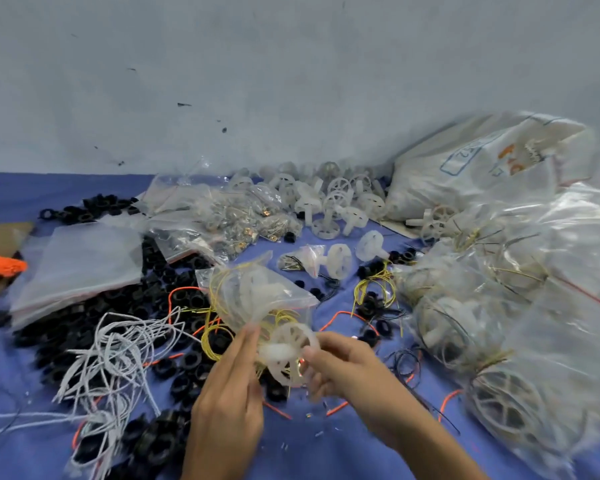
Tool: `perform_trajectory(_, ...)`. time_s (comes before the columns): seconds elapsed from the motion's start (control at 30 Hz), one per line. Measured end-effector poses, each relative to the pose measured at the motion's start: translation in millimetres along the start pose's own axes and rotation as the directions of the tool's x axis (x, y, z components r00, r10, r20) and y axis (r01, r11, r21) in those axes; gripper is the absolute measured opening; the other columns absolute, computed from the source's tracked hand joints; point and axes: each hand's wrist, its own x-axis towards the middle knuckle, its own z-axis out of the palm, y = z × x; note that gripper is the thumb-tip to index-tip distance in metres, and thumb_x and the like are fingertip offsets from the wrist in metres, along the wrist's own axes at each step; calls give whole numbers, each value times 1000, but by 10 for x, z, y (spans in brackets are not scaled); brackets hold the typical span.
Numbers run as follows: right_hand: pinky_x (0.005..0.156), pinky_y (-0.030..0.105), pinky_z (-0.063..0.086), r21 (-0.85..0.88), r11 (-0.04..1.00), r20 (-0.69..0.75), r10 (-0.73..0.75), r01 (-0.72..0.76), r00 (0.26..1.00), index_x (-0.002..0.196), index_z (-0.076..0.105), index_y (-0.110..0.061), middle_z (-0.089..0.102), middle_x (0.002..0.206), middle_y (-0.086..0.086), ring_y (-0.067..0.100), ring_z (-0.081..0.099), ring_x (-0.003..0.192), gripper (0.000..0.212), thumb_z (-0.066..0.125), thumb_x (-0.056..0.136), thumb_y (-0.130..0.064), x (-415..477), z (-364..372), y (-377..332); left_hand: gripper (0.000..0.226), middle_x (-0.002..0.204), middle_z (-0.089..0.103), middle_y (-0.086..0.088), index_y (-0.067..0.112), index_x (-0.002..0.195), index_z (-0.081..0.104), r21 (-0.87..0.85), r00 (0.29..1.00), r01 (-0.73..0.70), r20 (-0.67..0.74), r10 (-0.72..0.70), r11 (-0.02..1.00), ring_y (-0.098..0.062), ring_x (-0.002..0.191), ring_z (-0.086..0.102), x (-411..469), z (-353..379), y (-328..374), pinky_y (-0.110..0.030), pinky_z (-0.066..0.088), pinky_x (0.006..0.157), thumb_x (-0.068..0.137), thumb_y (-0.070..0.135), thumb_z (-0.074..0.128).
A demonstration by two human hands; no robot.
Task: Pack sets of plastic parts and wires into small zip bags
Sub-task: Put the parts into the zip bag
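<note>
Here, in the head view, the left hand (229, 386) holds its fingers (247, 341) pressed together, pinching the mouth of a small zip bag (257, 296) above the blue surface (309, 455). Yellow wire (219, 289) coils inside it. Just right of the bag's mouth, the blurred right hand (343, 368) grips a white plastic wheel (291, 344) with curled fingers. Black rings (160, 441) lie left of the bag and filled bags (482, 306) to its right.

Two hands at 6 o'clock: left hand (229, 386), right hand (340, 368). One small zip bag (257, 292), one white wheel (291, 348) at centre. One stack of empty bags (80, 265) and one orange object (2, 265) at 9. One printed sack (482, 168) at 2. One white cord tangle (118, 348) at 8. Black rings (84, 313): too many to count.
</note>
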Motion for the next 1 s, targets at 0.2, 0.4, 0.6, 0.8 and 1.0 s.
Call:
perform_trajectory(0.2,75,23,52,96,991,-163,-77,93,984,115,68,-16,71,90,1,11,59,76,26,52,97,-6,109,259,-80,58,145,52,3,13,142,53,-14,992,88,-94,-89,996,-13,125,57,43,3,7,-14,39,101,85,2,52)
perform_trajectory(0.4,89,15,50,127,989,-47,-69,74,997,116,60,-32,70,114,-17,-4,62,110,36,48,99,-3,168,363,2,52,147,50,6,13,141,54,0,997,30,-66,-30,1000,-3,133,48,6,42,26,-11,33,107,90,8,48)
perform_trajectory(0.6,69,34,38,-124,990,-93,-84,72,992,77,59,-11,51,76,1,12,47,76,23,48,95,-4,503,543,13,52,139,59,1,6,133,61,74,989,-104,-99,111,992,-12,121,61,-16,81,-32,-36,52,92,81,-1,62)
perform_trajectory(0.8,66,39,42,-227,969,-151,-138,102,979,84,58,-5,55,72,7,17,46,68,14,47,94,-4,588,637,133,45,141,57,0,9,131,63,65,992,-116,-41,119,991,-12,124,58,16,11,-66,-35,50,91,87,9,51)
perform_trajectory(1.0,74,19,50,-446,870,-249,-348,213,904,97,70,-33,68,94,-17,5,65,87,26,63,91,-9,133,297,257,38,134,59,5,22,115,72,114,990,-130,67,123,985,-19,115,57,33,-32,-140,-36,47,93,83,16,52)
